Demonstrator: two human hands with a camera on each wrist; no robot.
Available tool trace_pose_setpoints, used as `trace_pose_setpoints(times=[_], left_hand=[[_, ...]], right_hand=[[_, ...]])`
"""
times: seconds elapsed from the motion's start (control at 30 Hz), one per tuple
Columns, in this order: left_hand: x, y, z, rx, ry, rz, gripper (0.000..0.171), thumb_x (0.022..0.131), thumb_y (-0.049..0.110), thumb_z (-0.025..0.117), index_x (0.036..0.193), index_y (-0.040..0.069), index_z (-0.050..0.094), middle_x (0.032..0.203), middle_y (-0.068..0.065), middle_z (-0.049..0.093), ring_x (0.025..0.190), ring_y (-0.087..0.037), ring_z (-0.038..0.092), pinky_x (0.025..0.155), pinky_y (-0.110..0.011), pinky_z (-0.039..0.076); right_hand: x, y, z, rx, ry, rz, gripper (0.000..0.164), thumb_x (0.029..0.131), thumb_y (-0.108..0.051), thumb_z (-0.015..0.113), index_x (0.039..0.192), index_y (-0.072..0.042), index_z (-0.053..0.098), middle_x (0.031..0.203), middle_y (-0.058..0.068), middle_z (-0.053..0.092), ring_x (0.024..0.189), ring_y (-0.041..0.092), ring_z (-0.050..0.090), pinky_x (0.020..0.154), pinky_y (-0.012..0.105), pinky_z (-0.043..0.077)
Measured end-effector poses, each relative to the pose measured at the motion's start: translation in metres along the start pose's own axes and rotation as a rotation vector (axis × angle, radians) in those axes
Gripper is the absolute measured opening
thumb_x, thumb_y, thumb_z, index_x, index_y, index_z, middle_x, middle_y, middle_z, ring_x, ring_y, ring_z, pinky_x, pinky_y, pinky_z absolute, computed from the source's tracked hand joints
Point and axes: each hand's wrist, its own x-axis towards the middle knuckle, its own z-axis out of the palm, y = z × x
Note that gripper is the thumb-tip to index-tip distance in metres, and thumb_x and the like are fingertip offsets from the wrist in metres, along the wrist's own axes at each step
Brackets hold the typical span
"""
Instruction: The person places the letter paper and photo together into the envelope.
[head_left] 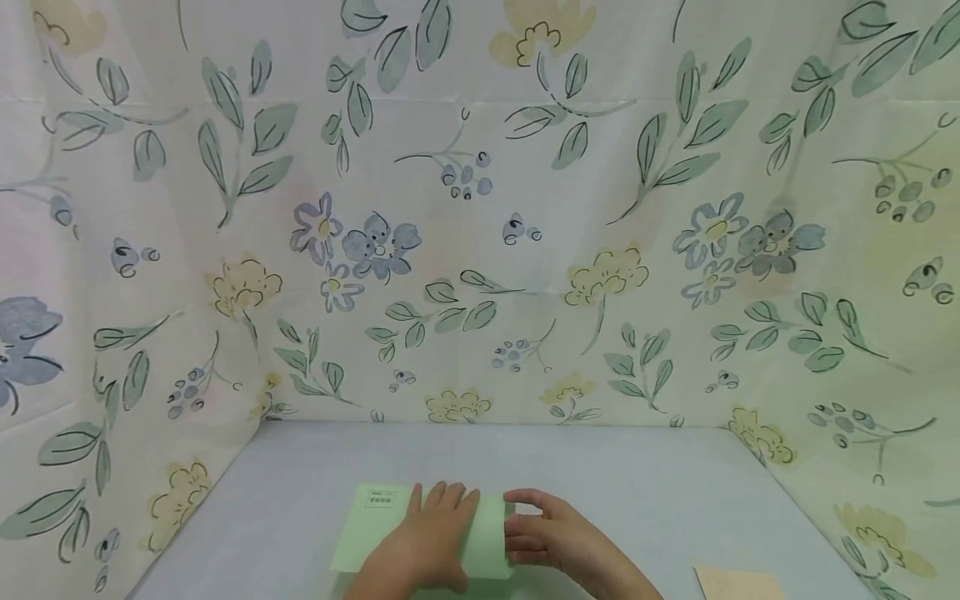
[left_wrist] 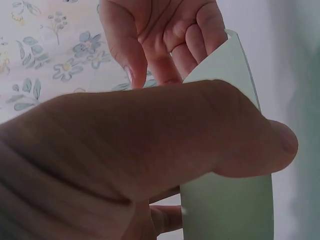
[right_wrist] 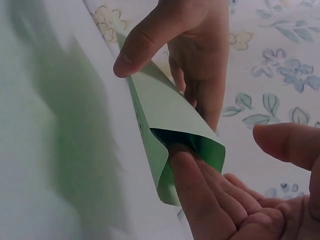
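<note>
A pale green paper envelope (head_left: pixel 352 533) with a small printed box near its far left corner is held just above the table. My left hand (head_left: pixel 431 542) grips it, fingers across the upper face and thumb on the near side. In the left wrist view the thumb (left_wrist: pixel 250 135) crosses the envelope's side (left_wrist: pixel 227 210). At the envelope's right end, its mouth (right_wrist: pixel 200 142) bulges open. The fingers of my right hand (right_wrist: pixel 235 205) reach into that mouth, fairly straight, while the thumb stays apart outside. What the envelope contains is hidden.
A tan piece of paper (head_left: pixel 738 585) lies at the front right, cut off by the frame. The pale table (head_left: pixel 600 467) is bordered at the back and sides by floral cloth (head_left: pixel 465 333).
</note>
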Motion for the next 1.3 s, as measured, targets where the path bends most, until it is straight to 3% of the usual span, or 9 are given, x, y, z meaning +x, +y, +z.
trace_pose_setpoints(times=[0.23, 0.73, 0.93, 1.13, 1.3], left_hand=[[0.001, 0.006, 0.002, 0.027, -0.014, 0.005, 0.097, 0.055, 0.035, 0.086, 0.139, 0.011, 0.044, 0.137, -0.008, 0.043, 0.129, -0.035, 0.036, 0.105, -0.063, 0.021], [0.004, 0.012, 0.002, 0.02, -0.06, 0.024, 0.1, 0.054, 0.051, 0.085, 0.139, 0.018, 0.044, 0.13, 0.001, 0.047, 0.122, -0.025, 0.039, 0.103, -0.064, 0.024], [0.003, 0.014, 0.003, -0.016, -0.086, 0.041, 0.092, 0.059, 0.048, 0.084, 0.138, 0.021, 0.045, 0.134, 0.003, 0.045, 0.124, -0.022, 0.038, 0.104, -0.063, 0.023], [0.004, 0.015, 0.004, -0.003, -0.09, 0.067, 0.093, 0.057, 0.058, 0.081, 0.135, 0.022, 0.047, 0.135, 0.003, 0.045, 0.124, -0.022, 0.038, 0.104, -0.063, 0.025], [0.005, 0.016, 0.005, 0.011, -0.088, 0.06, 0.093, 0.057, 0.057, 0.081, 0.136, 0.021, 0.047, 0.134, 0.002, 0.045, 0.124, -0.022, 0.038, 0.104, -0.062, 0.025]], right_hand=[[0.0, 0.001, -0.001, 0.026, -0.037, 0.002, 0.06, 0.091, -0.031, 0.061, 0.137, 0.0, 0.039, 0.118, 0.014, 0.062, 0.103, 0.031, 0.063, 0.085, 0.043, 0.052], [-0.002, 0.003, 0.003, 0.053, -0.153, -0.015, 0.054, 0.096, -0.029, 0.052, 0.142, -0.008, 0.035, 0.127, 0.013, 0.056, 0.104, 0.034, 0.061, 0.086, 0.043, 0.052], [-0.001, 0.007, 0.008, 0.101, -0.147, 0.028, 0.065, 0.095, -0.031, 0.053, 0.148, -0.012, 0.022, 0.135, 0.014, 0.047, 0.105, 0.035, 0.059, 0.086, 0.045, 0.051], [0.002, 0.01, 0.014, 0.153, -0.166, 0.076, 0.075, 0.094, -0.035, 0.054, 0.151, -0.015, 0.009, 0.134, 0.013, 0.049, 0.104, 0.034, 0.06, 0.084, 0.045, 0.052], [0.0, 0.008, 0.013, 0.091, -0.113, 0.071, 0.072, 0.092, -0.035, 0.057, 0.15, -0.016, 0.019, 0.139, 0.013, 0.043, 0.106, 0.033, 0.058, 0.084, 0.046, 0.052]])
